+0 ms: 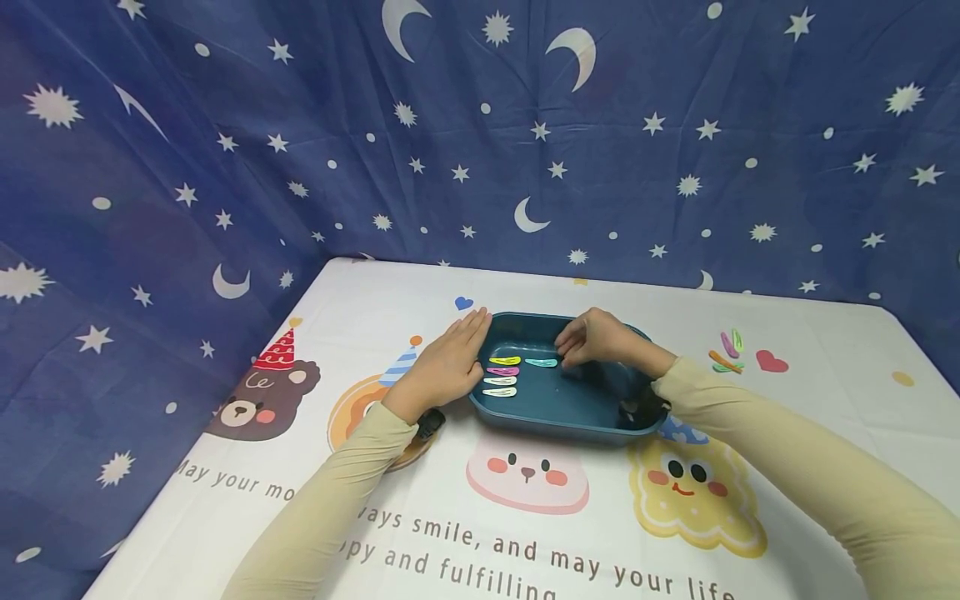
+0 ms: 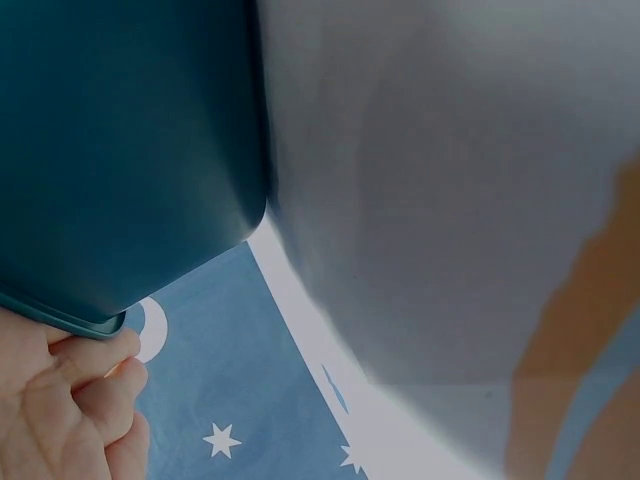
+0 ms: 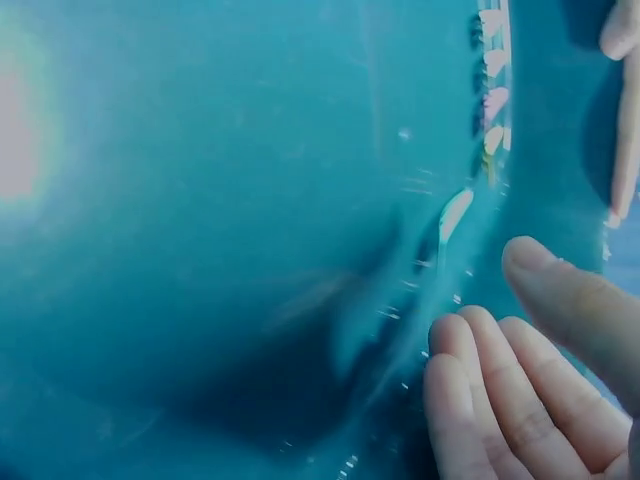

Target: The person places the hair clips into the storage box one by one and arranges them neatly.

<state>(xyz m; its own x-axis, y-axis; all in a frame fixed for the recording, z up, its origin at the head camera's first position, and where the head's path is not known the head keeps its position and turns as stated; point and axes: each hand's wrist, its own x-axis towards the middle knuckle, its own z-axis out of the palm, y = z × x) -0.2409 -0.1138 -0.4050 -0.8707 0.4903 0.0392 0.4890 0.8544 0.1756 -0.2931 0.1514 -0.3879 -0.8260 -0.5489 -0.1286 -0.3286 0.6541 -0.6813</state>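
My left hand (image 1: 445, 365) rests with extended fingers along the left rim of the dark teal tray (image 1: 566, 404); the left wrist view shows this hand (image 2: 75, 400) against the tray's rim. Inside the tray at the left lie a yellow clip (image 1: 505, 361), a pink clip (image 1: 502, 371) and two white clips (image 1: 500, 381), stacked in a column. A light-blue clip (image 1: 542, 362) lies right of the yellow one. My right hand (image 1: 600, 337) is over the tray, just right of that clip (image 3: 455, 216); thumb and fingers of this hand (image 3: 530, 380) are apart, holding nothing visible.
On the white printed tablecloth (image 1: 420, 292), right of the tray, lies a small group of clips, among them purple (image 1: 728, 344), green (image 1: 738, 340) and orange (image 1: 724, 361) ones. A blue curtain (image 1: 615, 183) with stars and moons hangs behind and at the left.
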